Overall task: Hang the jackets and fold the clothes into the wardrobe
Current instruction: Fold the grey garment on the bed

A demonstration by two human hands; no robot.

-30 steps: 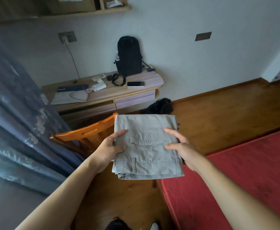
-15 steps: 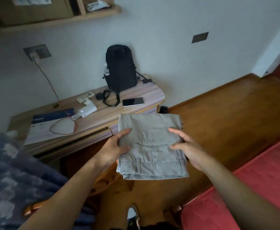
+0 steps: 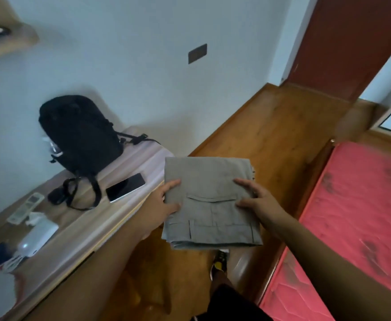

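A folded pair of grey cargo trousers (image 3: 209, 200) is held flat in front of me above the wooden floor, its flap pocket and belt loops facing up. My left hand (image 3: 159, 206) grips its left edge, thumb on top and fingers hidden underneath. On the right edge, my right hand (image 3: 259, 201) holds the bundle the same way, thumb and a finger lying on the cloth. No wardrobe or jackets are in view.
A wooden desk (image 3: 111, 218) at the left carries a black backpack (image 3: 81, 133), a phone (image 3: 125, 187), a remote and a white charger. A bed with a red mattress (image 3: 352, 223) lies at the right. A dark red door (image 3: 347, 42) stands ahead. My foot (image 3: 218, 262) is below the trousers.
My view has swung to the right: the curtain and chair are out of sight, and the door has come into view. Both hands keep the same hold on the folded trousers.
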